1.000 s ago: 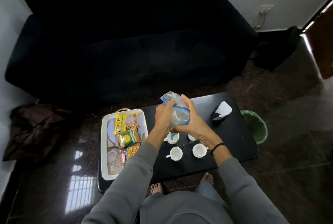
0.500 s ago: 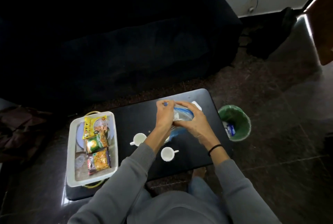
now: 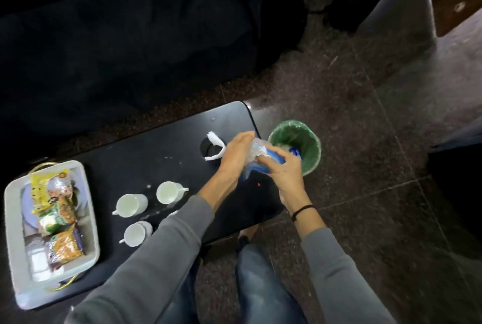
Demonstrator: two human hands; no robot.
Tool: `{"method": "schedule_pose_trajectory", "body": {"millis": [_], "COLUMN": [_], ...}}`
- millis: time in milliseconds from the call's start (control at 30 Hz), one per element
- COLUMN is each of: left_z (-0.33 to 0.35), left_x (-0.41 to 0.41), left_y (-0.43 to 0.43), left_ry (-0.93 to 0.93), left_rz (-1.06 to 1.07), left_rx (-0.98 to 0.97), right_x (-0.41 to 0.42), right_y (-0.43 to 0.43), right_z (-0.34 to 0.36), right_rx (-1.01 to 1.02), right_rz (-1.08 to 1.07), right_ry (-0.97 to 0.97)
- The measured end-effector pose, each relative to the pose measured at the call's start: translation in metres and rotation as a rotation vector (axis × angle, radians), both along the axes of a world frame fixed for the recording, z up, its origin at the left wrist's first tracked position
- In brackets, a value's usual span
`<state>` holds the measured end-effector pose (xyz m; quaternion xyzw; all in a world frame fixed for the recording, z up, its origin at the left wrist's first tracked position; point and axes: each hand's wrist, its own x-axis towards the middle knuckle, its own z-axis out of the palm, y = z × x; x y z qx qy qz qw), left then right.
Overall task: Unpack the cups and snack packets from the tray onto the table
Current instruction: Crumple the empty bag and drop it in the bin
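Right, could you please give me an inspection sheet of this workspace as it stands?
Surface: black table, a few pale specks.
Job's things: white tray at the left end, snack packets inside; three cups stand on the table.
Clutter: white paper near the far edge.
Grippers: left hand and right hand both grip a crumpled plastic bag.
Cables: nothing seen.
Surroundings: green bin on the floor beside the table; black sofa behind.

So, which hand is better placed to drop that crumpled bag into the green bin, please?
Probably the right hand: it grips the bag beside the bin; the left hand sits farther over the table.
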<state>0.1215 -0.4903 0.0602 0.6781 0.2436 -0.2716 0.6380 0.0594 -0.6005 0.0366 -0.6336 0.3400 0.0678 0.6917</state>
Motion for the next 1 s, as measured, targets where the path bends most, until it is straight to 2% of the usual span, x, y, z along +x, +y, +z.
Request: {"method": "schedule_pose_trajectory", "body": {"millis": [200,467,667,1000], "left_z": [-0.05,-0.115,-0.147,-0.159], "left_x": [-0.002,0.015,0.028,0.029], "left_y": [-0.039,-0.074,-0.09,-0.099], "left_ry": [0.098,0.195,0.198,0.223], "left_rz": [-0.112,-0.222,-0.258,-0.254], "left_rx": [0.06,0.151,0.184,0.183], "right_x": [-0.001,0.044,0.082,0.062], "right_y": [-0.072,-0.13,-0.159,-0.149], "right_z": [-0.056,-0.126,-0.174,-0.191], "right_rx": [-0.359,-0.672,-0.723,-0.664], "right_rz": [-0.151,0.152,0.351,0.347], "right_ry": [0.2,0.22,0.386,0.384]}}
